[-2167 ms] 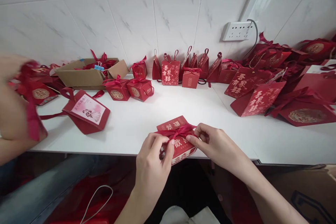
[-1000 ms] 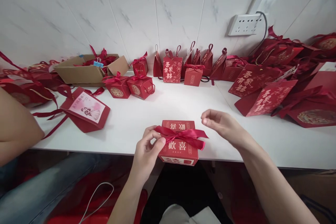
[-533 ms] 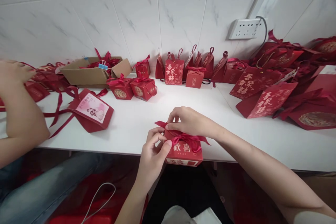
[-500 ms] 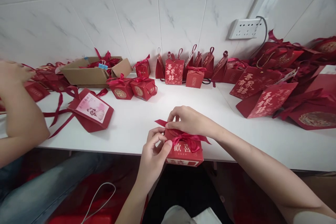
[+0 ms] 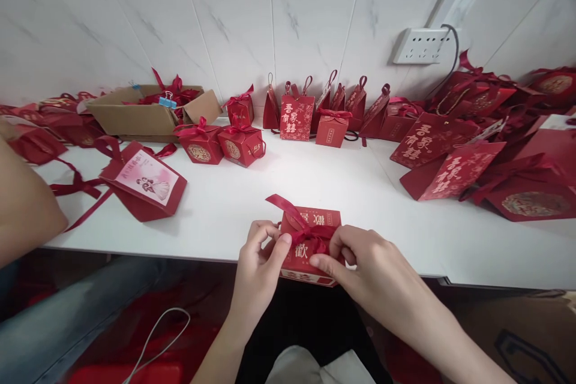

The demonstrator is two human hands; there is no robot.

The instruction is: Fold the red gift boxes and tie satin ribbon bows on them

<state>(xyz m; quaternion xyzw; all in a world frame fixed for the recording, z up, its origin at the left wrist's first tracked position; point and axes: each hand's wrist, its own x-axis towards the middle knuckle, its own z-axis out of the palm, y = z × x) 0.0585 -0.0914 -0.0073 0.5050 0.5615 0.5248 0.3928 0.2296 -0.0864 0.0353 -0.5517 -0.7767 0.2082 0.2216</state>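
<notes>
A red gift box point(image 5: 310, 261) with gold-white characters sits at the table's front edge, close to me. A dark red satin ribbon point(image 5: 308, 231) is tied in a bow on its top, one tail pointing up and left. My left hand point(image 5: 261, 270) grips the box at its left side, thumb on the front near the bow. Around the right part of the bow, the thumb and fingers of my right hand point(image 5: 366, 264) are closed on the ribbon. That hand hides the box's right front corner.
On the white table point(image 5: 234, 204), a red box with a pink picture point(image 5: 150, 183) lies to the left. Further back are a cardboard box point(image 5: 130, 117) of ribbons and several small gift boxes point(image 5: 243, 147). More red boxes point(image 5: 535, 192) are piled right. Another person's arm point(image 5: 27, 210) is at left.
My right hand has moved from the box's back left, by the ribbon tail, to the front right of the bow. My left hand stays on the box. The neighbour's arm has shifted left.
</notes>
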